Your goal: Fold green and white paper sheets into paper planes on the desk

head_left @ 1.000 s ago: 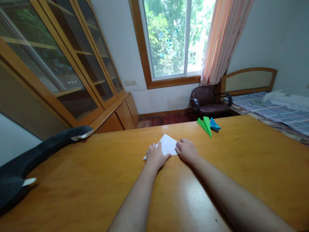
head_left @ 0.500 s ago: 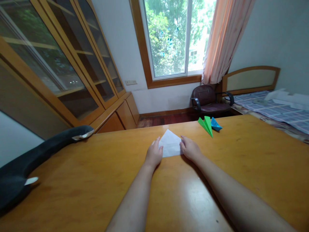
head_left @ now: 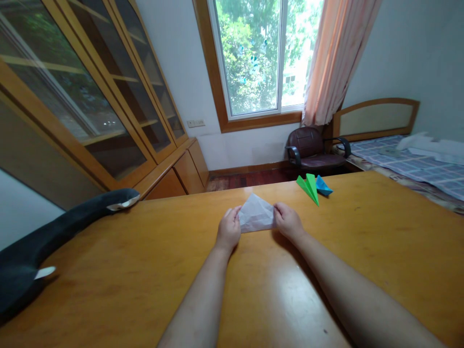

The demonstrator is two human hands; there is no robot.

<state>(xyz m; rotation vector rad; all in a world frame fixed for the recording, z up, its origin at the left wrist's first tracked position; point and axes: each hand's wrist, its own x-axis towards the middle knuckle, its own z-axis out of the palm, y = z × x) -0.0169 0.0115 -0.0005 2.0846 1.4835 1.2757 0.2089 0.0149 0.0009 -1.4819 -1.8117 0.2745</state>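
Stretching across most of the view, your wooden table [head_left: 119, 270] carries everything; a black plush toy [head_left: 54, 232] drapes over its left edge, and 2 finished paper planes, a green plane [head_left: 308, 187] touching a blue plane [head_left: 323, 186], lie at the far edge toward the right corner. Midway along that far edge, a little in from it, sits the white paper [head_left: 255, 214], folded to a point that aims away from you, its face creased and slightly crumpled, its near edge straight. Your left hand [head_left: 228, 229] pinches the paper's left corner and your right hand [head_left: 289, 223] pinches its right corner, both closed on the sheet with fingers curled over the edges. You look to be partway through the folding, with the nose shaped and the body folds not yet made. By my reading, the next fold needs both side edges aligned evenly before you press the crease flat against the table.
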